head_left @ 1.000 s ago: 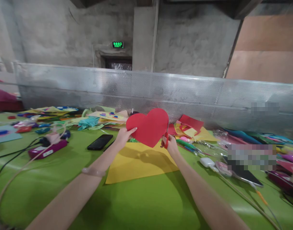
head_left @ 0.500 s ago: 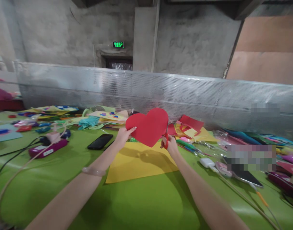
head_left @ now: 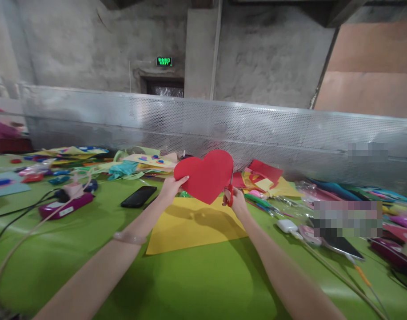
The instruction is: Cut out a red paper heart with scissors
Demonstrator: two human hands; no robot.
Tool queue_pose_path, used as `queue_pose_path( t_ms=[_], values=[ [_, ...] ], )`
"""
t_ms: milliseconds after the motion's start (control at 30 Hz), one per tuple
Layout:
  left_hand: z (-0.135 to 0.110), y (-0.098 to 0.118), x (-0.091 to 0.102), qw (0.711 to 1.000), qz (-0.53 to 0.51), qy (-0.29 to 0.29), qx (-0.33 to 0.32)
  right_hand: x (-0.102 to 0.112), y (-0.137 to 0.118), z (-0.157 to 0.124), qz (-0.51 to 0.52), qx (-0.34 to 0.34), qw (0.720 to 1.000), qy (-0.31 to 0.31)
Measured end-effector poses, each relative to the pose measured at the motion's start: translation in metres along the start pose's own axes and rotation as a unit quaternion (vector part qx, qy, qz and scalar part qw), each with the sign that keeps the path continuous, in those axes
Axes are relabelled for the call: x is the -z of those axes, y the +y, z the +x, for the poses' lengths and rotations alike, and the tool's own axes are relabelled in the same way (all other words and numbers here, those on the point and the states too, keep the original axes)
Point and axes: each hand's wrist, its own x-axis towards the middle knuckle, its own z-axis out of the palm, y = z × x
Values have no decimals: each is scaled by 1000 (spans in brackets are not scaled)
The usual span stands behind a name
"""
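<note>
A red paper heart [head_left: 205,175] is held up in front of me, its tip pointing down. My left hand [head_left: 172,186] pinches its left edge, thumb on the near face. The fingers of my right hand [head_left: 236,201] are wrapped round the handles of red scissors [head_left: 231,198], whose blades stand upright along the heart's right edge. Whether the blades touch the paper I cannot tell. Below the heart lies a sheet of yellow paper [head_left: 190,231] on the green tabletop [head_left: 190,284].
A black phone [head_left: 138,197] lies left of the yellow sheet, with a purple power strip [head_left: 66,206] and cables beyond it. Red and yellow paper scraps [head_left: 265,178] are behind my right hand. A white charger [head_left: 288,226] and a tablet-like device [head_left: 343,246] lie right. A perforated metal panel [head_left: 273,133] bounds the back.
</note>
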Motion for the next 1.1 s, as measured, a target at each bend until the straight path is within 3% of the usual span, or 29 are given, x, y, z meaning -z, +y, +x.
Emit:
queue_pose_path(
  t_ms=[633,1100],
  values=[
    [-2,1,-1,1000,-7,-3,8,7,2,6,13,1,999,36],
    [-3,1,-1,1000,-1,-28,10,15,3,7,5,8,1000,-1]
  ],
)
